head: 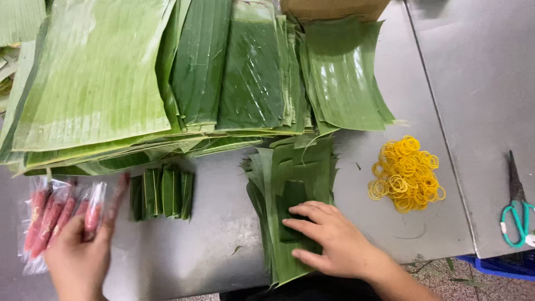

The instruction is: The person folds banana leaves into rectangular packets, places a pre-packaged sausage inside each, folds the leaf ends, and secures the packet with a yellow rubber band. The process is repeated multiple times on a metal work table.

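Head view, only view. Right hand (334, 242) flat, fingers spread, grip released, pressing small dark green banana-leaf square (292, 214) atop stack of cut green banana-leaf pieces (290, 173) on grey metal desk (217, 239). Stack long axis runs away from person.

Left hand (81, 253), motion-blurred, grip clenched on clear plastic bag of red sausages (53, 214). Bag lies left of stack, well apart.

Between them: 4 small folded leaf parcels (161, 192). Pile of yellow rubber bands (405, 174) right of stack, nearer right hand. Teal-handled scissors (517, 209) far right.
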